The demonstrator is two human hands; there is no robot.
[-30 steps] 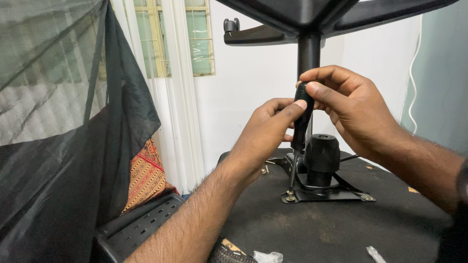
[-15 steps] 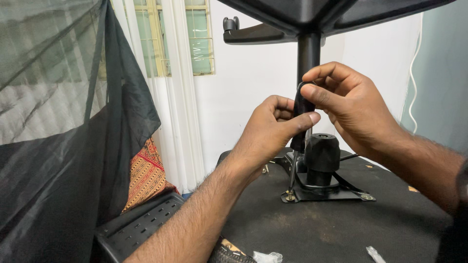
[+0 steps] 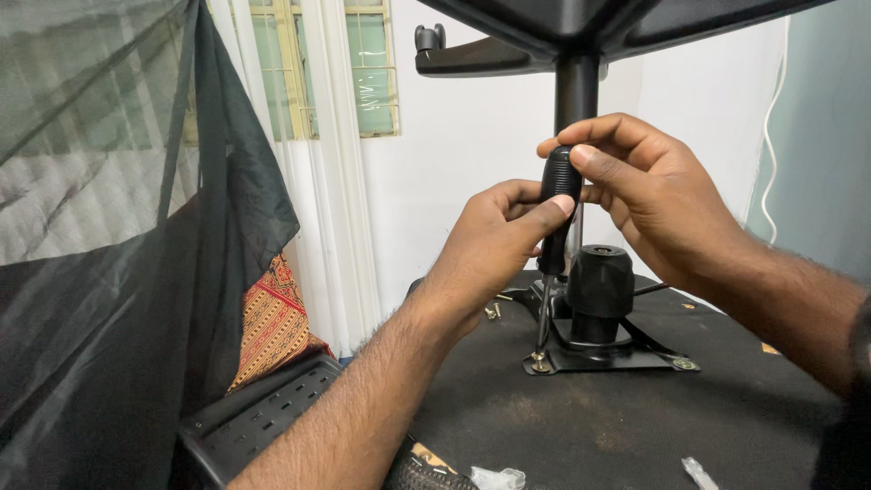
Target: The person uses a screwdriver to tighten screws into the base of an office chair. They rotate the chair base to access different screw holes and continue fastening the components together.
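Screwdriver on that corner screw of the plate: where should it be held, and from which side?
Grip the ribbed black handle of the screwdriver, from both sides. It stands near upright, tip on the corner screw of the metal plate; the left hand wraps low, the right hand presses over the top.

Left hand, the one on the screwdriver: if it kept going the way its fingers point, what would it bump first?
The left hand points rightward, so past the screwdriver handle it grips it would probably meet the right hand, whose fingers wrap the same handle. Depth is hard to judge.
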